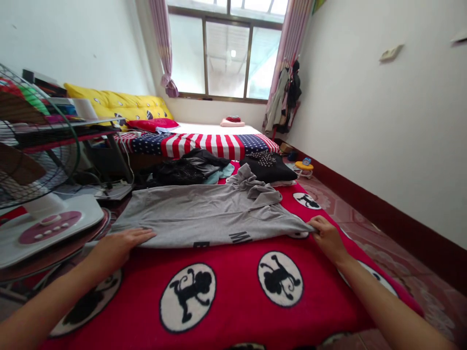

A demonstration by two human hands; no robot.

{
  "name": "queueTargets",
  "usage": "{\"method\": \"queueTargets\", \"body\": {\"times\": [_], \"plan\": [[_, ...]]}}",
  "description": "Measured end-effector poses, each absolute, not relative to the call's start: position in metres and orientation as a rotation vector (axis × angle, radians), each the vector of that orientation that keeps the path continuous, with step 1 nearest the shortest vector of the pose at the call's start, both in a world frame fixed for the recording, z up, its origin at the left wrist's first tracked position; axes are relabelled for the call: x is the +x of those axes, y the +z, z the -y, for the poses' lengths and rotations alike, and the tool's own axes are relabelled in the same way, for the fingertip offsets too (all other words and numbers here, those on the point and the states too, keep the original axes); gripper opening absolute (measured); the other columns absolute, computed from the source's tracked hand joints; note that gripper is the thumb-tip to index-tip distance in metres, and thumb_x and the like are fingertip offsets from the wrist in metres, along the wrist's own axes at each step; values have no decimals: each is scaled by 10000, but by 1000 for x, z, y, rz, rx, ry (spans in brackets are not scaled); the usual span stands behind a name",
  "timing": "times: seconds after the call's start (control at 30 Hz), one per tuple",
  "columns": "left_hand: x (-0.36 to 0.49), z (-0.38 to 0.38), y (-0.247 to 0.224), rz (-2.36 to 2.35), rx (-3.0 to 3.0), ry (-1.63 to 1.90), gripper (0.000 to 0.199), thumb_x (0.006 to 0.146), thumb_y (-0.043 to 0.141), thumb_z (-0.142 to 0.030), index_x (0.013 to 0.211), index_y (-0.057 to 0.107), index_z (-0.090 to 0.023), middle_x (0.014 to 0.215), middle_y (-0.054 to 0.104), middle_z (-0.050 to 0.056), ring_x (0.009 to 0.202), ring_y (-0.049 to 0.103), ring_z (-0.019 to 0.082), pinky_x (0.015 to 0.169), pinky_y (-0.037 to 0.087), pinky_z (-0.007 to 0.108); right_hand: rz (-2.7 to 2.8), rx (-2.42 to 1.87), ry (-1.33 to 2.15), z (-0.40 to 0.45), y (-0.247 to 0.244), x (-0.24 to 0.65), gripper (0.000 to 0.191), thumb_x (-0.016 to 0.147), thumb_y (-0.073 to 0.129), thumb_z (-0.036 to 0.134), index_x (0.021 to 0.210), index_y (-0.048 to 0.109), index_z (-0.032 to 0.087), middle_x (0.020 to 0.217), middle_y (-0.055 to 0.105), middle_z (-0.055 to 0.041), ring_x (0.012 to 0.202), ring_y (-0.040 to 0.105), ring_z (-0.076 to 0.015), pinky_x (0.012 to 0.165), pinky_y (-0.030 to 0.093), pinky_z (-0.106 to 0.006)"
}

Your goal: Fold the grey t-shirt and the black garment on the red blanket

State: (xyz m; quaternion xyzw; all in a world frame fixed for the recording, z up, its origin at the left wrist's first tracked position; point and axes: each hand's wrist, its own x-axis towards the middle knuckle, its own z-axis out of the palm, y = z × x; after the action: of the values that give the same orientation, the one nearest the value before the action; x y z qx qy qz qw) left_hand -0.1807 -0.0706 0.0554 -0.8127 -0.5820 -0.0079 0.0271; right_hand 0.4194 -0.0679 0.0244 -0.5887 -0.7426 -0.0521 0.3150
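A grey shirt with dark printed letters lies spread sideways over a red blanket patterned with monkeys in white circles. Along its near left edge, my left hand rests flat on the fabric with fingers stretched out. At the opposite end, my right hand is closed in a pinch on a narrow corner of the same shirt, pulling out a point of cloth. The shirt's far right part is bunched up in folds. Its far left end runs past the blanket's side.
Behind the shirt lie a heap of dark clothes and a black folded pile. A fan stands close on the left, beside a desk. A bed is under the window. On the right floor is a small yellow stool.
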Motion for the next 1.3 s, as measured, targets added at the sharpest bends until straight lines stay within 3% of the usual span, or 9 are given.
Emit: {"method": "queueTargets", "body": {"times": [0.17, 0.3, 0.4, 0.5, 0.63, 0.77, 0.9, 1.1, 1.3], "plan": [[-181, 99, 77, 1797, -2595, 101, 787, 597, 391, 13, 1223, 614, -408, 1280, 619, -98, 1219, 567, 200, 1043, 413, 385, 1992, -1522, -225, 111, 48, 448, 185, 754, 485, 174, 796, 661, 216, 854, 620, -76, 794, 609, -207, 706, 468, -310], [-177, 128, 74, 1947, -2686, 197, 718, 658, 448, -79, 1262, 567, -449, 1365, 538, -127, 1268, 523, 205, 1076, 384, 369, 2133, -1745, -76, 142, 37, 464, 266, 757, 467, 203, 878, 701, 235, 924, 651, -73, 766, 644, -210, 658, 495, -320], [-180, 142, 80, 2062, -2739, 270, 511, 729, 585, -331, 1231, 615, -423, 1444, 465, -89, 1298, 490, 250, 1090, 364, 367, 2147, -1815, -94, 153, 30, 472, 361, 696, 421, 175, 869, 719, 283, 964, 662, -64, 831, 664, -236, 717, 526, -368], [-188, 141, 90, 2152, -2628, 275, 409, 798, 513, -559, 1047, 734, -323, 1267, 647, 6, 1161, 592, 289, 997, 438, 397, 2070, -1756, -207, 149, 33, 467, 331, 707, 438, 237, 889, 700, 326, 1039, 663, -66, 930, 652, -299, 777, 518, -460], [-199, 125, 86, 2140, -2415, -78, 412, 848, 439, -439, 1034, 721, -202, 1096, 709, 87, 1048, 631, 272, 942, 459, 373, 2007, -1519, -59, 129, 31, 430, 218, 762, 527, 350, 918, 671, 397, 1028, 683, -74, 904, 661, -318, 769, 505, -495], [-195, 112, 67, 1994, -2391, -441, 429, 846, 439, -367, 1163, 651, -172, 1186, 642, 110, 1105, 589, 247, 997, 431, 363, 2041, -1322, 199, 105, 24, 371, 169, 787, 568, 320, 896, 693, 352, 1007, 677, -124, 852, 668, -299, 723, 530, -451], [-181, 100, 50, 1940, -2421, -498, 479, 869, 445, -380, 1288, 562, -179, 1241, 609, 114, 1148, 556, 255, 1013, 413, 393, 2063, -1338, 284, 83, 22, 322, 248, 832, 517, 292, 1037, 656, 290, 1116, 634, -92, 798, 647, -229, 721, 542, -394], [-170, 82, 40, 1919, -2447, -342, 252, 857, 475, -344, 886, 684, -205, 947, 670, 80, 962, 608, 251, 867, 458, 350, 2065, -1369, 344, 61, 19, 291, 283, 802, 555, 241, 1072, 636, 218, 1054, 607, -73, 676, 584, -160, 684, 499, -334], [-163, 82, 51, 1958, -2246, -308, 278, 869, 412, -330, 901, 657, -203, 958, 673, 81, 907, 621, 278, 772, 463, 372, 2053, -1389, 226, 53, 25, 285, 134, 800, 520, 132, 786, 639, 192, 825, 597, -45, 786, 588, -191, 731, 446, -307]]}}
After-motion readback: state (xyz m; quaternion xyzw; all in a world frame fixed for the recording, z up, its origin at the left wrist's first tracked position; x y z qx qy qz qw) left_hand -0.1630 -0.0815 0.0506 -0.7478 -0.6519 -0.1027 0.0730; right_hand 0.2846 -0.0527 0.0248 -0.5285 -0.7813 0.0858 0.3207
